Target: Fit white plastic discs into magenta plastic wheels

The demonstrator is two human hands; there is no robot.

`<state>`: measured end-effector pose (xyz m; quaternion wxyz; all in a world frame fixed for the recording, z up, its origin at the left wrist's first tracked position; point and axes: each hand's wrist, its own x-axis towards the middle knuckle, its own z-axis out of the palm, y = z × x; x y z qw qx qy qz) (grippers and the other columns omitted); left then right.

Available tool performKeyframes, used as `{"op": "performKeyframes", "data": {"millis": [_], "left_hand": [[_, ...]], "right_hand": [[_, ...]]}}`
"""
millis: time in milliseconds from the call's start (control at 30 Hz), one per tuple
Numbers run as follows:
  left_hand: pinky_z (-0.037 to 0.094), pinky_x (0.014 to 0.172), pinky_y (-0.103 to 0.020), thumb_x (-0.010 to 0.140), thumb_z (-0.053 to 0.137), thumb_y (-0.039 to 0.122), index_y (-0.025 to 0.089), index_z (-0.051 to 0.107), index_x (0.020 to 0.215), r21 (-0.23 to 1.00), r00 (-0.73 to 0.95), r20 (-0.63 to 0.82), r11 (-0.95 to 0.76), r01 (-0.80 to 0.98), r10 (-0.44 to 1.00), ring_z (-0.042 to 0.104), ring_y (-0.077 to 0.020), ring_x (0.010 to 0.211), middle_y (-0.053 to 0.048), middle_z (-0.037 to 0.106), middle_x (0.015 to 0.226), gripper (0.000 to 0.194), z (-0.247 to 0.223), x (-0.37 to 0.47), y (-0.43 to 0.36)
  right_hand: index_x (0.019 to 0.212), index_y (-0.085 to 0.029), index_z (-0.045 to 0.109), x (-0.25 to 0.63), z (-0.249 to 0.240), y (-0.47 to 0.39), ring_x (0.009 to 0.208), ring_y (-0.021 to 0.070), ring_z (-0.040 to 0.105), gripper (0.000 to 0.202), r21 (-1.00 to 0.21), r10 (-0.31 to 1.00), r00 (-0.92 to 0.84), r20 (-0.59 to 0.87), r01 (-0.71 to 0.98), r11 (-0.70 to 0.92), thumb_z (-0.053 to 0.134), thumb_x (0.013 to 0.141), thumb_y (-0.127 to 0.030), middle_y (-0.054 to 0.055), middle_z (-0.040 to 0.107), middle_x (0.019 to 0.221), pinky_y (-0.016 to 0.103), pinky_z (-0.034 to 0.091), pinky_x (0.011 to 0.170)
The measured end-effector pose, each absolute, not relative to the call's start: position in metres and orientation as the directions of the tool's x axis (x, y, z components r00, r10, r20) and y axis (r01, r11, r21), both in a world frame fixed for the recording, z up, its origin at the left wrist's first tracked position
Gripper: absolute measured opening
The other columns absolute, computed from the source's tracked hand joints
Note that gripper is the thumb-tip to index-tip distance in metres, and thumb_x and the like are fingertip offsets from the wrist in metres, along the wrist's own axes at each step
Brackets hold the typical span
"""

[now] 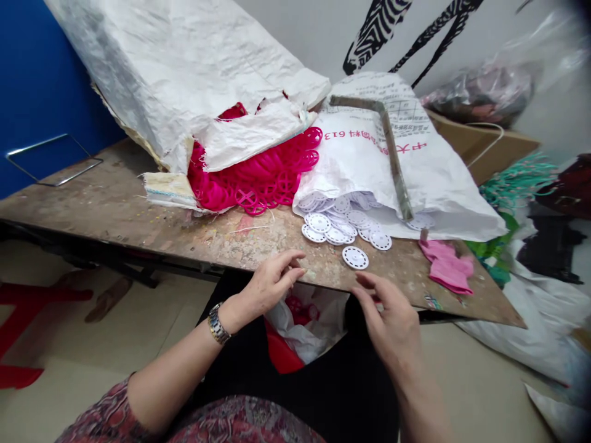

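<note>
My left hand is at the table's front edge, its fingers loosely curved with a gap between thumb and forefinger and nothing seen in them. At the same edge, my right hand has thumb and forefinger slightly apart, with no held thing visible. Just beyond it, a single white slotted plastic disc lies flat, apart from the others. Behind this disc, a heap of similar white discs spills from the mouth of a printed white woven sack. Bright pink openwork plastic pieces fill another white sack to the left.
An angled metal bar rests on the printed sack. A pink cloth lies on the worn tabletop at right. Below the edge, between my knees, a white-lined red container holds red pieces. A red stool stands lower left.
</note>
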<state>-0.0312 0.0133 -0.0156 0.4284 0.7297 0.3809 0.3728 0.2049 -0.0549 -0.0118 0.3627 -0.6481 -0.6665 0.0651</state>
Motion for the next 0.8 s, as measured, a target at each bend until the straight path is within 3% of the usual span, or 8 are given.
{"op": "performKeyframes", "data": {"millis": [167, 333, 433, 567, 667, 800], "left_hand": [[0.049, 0.081, -0.032, 0.095, 0.051, 0.028, 0.018, 0.058, 0.117, 0.802, 0.384, 0.336, -0.475, 0.362, 0.860, 0.062, -0.0178, 0.088, -0.006, 0.066, 0.096, 0.025, -0.008, -0.038, 0.024], [0.045, 0.096, -0.039, 0.095, 0.048, 0.023, 0.015, 0.055, 0.122, 0.474, 0.345, 0.472, -0.563, 0.677, 0.811, 0.058, -0.0228, 0.104, -0.012, 0.062, 0.115, 0.028, 0.003, -0.062, 0.063], [0.045, 0.097, -0.039, 0.095, 0.047, 0.022, 0.015, 0.056, 0.122, 0.239, 0.322, 0.405, -0.439, 0.866, 0.856, 0.054, -0.0254, 0.110, -0.013, 0.059, 0.115, 0.029, 0.007, -0.075, 0.093], [0.049, 0.083, -0.037, 0.093, 0.047, 0.021, 0.014, 0.062, 0.107, -0.003, 0.298, 0.292, -0.311, 0.950, 0.909, 0.051, -0.0285, 0.108, -0.016, 0.057, 0.113, 0.021, 0.004, -0.082, 0.123], [0.048, 0.078, -0.036, 0.094, 0.041, 0.014, 0.014, 0.064, 0.101, -0.068, 0.320, 0.272, -0.314, 0.947, 0.907, 0.049, -0.0284, 0.108, -0.016, 0.056, 0.111, 0.024, -0.001, -0.083, 0.135], [0.047, 0.084, -0.037, 0.094, 0.044, 0.016, 0.016, 0.067, 0.093, -0.025, 0.393, 0.286, -0.404, 0.915, 0.874, 0.048, -0.0272, 0.107, -0.015, 0.056, 0.106, 0.023, -0.006, -0.085, 0.141]], "right_hand": [[0.120, -0.017, 0.064, 0.218, -0.015, -0.017, 0.105, 0.0308, 0.059, 0.036, -0.261, 0.881, 0.007, 0.474, 0.956, 0.133, 0.051, 0.094, -0.038, 0.013, 0.069, 0.114, 0.045, 0.046, 0.092], [0.118, -0.019, 0.066, 0.216, -0.024, 0.000, 0.107, 0.0328, 0.057, 0.034, -0.071, 0.917, 0.007, 0.398, 0.997, 0.023, 0.054, 0.092, -0.038, 0.013, 0.069, 0.120, 0.044, 0.046, 0.079], [0.113, -0.019, 0.068, 0.214, -0.026, 0.002, 0.106, 0.0310, 0.058, 0.030, -0.039, 0.912, -0.013, 0.411, 0.999, 0.032, 0.054, 0.093, -0.037, 0.012, 0.070, 0.117, 0.041, 0.044, 0.076], [0.109, -0.017, 0.069, 0.218, -0.030, 0.005, 0.101, 0.0291, 0.061, 0.029, -0.040, 0.884, -0.030, 0.466, 0.998, 0.055, 0.052, 0.094, -0.034, 0.012, 0.073, 0.112, 0.039, 0.045, 0.077], [0.107, -0.015, 0.070, 0.224, -0.032, 0.006, 0.094, 0.0271, 0.065, 0.032, -0.058, 0.863, -0.051, 0.502, 0.994, 0.092, 0.047, 0.096, -0.034, 0.013, 0.075, 0.106, 0.036, 0.046, 0.076], [0.104, -0.017, 0.072, 0.226, -0.023, 0.001, 0.071, 0.0240, 0.068, 0.038, -0.119, 0.841, 0.043, 0.540, 0.993, 0.025, 0.042, 0.098, -0.040, 0.012, 0.076, 0.089, 0.032, 0.042, 0.063]]}}
